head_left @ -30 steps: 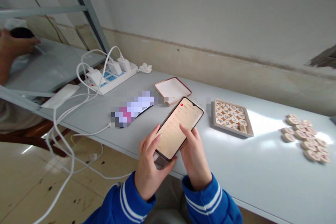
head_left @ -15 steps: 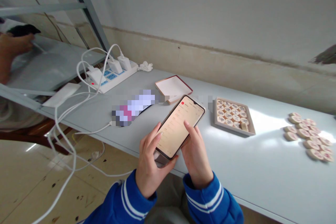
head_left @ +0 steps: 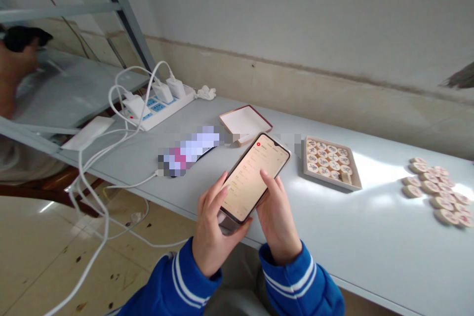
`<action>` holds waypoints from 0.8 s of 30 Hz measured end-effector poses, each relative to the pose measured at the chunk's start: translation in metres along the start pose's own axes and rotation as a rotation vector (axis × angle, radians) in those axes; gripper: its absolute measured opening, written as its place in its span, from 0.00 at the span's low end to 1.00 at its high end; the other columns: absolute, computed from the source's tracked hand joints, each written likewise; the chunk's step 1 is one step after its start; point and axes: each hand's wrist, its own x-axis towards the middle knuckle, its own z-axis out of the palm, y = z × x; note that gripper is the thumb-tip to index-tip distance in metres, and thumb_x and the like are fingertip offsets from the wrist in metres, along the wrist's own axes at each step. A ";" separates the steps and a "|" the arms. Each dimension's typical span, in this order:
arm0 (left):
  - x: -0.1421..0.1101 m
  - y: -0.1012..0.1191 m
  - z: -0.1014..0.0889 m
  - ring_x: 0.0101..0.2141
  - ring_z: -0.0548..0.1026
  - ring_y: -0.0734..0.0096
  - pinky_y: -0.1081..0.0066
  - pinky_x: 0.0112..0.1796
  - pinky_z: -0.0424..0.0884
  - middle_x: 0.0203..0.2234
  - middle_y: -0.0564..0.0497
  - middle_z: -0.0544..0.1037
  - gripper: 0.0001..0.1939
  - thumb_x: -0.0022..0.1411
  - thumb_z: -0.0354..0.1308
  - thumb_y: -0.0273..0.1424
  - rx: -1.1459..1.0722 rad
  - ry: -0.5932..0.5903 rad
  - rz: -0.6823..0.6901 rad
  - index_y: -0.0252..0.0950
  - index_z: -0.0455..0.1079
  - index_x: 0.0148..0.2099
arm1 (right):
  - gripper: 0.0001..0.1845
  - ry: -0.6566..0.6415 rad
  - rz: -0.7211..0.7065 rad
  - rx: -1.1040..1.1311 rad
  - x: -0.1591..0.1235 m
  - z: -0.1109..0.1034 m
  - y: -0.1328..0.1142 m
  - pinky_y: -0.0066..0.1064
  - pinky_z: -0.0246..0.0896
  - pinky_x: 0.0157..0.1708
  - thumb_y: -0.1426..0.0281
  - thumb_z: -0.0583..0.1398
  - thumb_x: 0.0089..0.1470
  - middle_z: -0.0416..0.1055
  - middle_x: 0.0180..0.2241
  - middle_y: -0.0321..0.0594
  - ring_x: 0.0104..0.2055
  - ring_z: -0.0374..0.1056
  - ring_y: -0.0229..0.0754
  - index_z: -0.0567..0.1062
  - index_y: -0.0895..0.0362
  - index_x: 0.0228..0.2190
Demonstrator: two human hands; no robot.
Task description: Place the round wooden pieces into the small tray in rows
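Note:
A smartphone (head_left: 252, 177) with a lit, cream-coloured screen is held tilted above the front edge of the table. My left hand (head_left: 217, 227) wraps its lower left side, fingers over the edge and thumb underneath at the bottom. My right hand (head_left: 276, 217) grips the right side, its thumb over the screen; the other fingers are hidden behind. Beyond the phone lies a shallow box lid (head_left: 246, 123). To the right sits an open box (head_left: 331, 185) of round Chinese chess pieces (head_left: 323, 158), one of them standing on its edge. The screen's text is too small to read.
Loose chess pieces (head_left: 431, 187) lie at the far right. A second, blurred-out phone (head_left: 190, 150) is on the left, cabled. Behind it, a power strip (head_left: 159, 108) holds several white chargers with looping cables (head_left: 105, 197). Another person's hand (head_left: 18, 61) shows beyond the metal frame (head_left: 126, 19).
My hands and the phone stay almost still. At the far left, the other person's hand and the dark thing in it have shifted slightly left.

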 end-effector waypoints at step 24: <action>0.000 0.001 0.000 0.49 0.65 0.56 0.56 0.44 0.65 0.51 0.35 0.63 0.39 0.44 0.63 0.26 0.000 -0.001 0.000 0.36 0.47 0.56 | 0.26 -0.043 -0.008 -0.020 -0.001 -0.001 0.000 0.37 0.60 0.45 0.69 0.64 0.42 0.67 0.43 0.39 0.46 0.63 0.46 0.66 0.55 0.45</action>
